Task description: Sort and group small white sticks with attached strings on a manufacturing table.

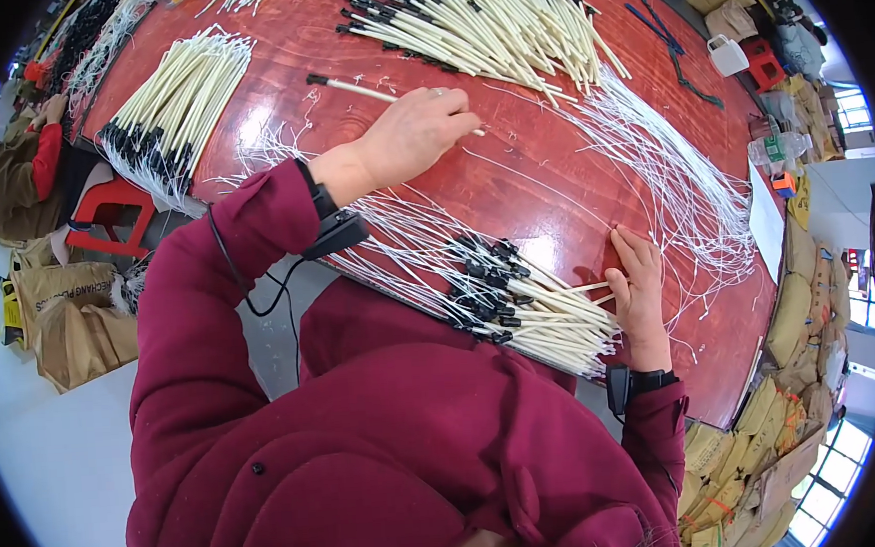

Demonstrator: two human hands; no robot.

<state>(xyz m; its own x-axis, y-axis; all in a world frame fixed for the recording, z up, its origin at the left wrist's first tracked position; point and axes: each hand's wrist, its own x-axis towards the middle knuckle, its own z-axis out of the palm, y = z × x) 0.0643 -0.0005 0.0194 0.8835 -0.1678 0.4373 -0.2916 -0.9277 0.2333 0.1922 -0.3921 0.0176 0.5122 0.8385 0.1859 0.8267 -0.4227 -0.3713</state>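
A worker in a dark red sweater leans over a glossy red-brown bench (553,191), a black band on each wrist. Nearest the body lies a fanned bundle of cream sticks (551,322), thin pale rods each capped at one end with a small black tip, white threads trailing from the black ends toward the bench's near edge. The right hand (639,286) rests against the far end of this bundle, fingers curled loosely over a few stick ends; whether it grips any of them cannot be told.

Farther out, the left hand (419,129) is closed around a single stick (351,86), the same cream colour with a black cap at its free end, held low over the bench and pointing away to the left. Loose white threads (683,188) sprawl in a tangled sheet across the bench to the right of that hand.

Beyond lie two larger heaps of the same rods: a tidy left pile (181,94) with black tips toward the bench edge, and a broad far pile (487,20) near the top of the view. At the left rim another person in a red sleeve (47,157) sits by a red stool (108,213); brown paper sacks (70,321) stand on the floor.
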